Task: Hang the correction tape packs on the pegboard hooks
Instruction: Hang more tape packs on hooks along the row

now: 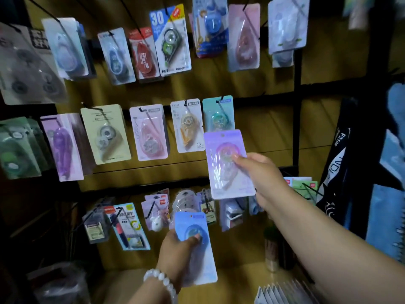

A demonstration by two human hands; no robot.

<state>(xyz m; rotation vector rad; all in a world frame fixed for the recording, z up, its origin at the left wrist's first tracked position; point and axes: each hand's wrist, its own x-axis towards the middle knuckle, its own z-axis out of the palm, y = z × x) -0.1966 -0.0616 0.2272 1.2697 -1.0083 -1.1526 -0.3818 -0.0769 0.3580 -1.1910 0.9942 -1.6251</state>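
Head view, nearest first: the left hand (177, 249), a white bead bracelet (162, 281) on its wrist, grips a blue correction tape pack (197, 249), thumb pressed on the clear blister and fingers curled behind the card, so the pack stands nearly upright, just below the lowest row of hanging goods. Farther out, the right hand (260, 172) pinches a lilac correction tape pack (228, 165) by its right edge, thumb on the blister face and fingers behind; the pack's top edge overlaps the bottom of the teal pack (218, 115) that hangs on a hook of the pegboard (263, 128), and its hang hole sits below that hook, not yet threaded. Both packs look light: thin card with a moulded plastic bubble, stiff enough to hold flat, though the card would bend if squeezed hard, and the glossy blister is probably a little slippery. A hold low on the card or at its side edge, as both hands have now, seems best, since it leaves the hole at the top free for the hook. Beyond the teal pack, other packs fill the middle and top rows on black hooks, blurred, some several deep.
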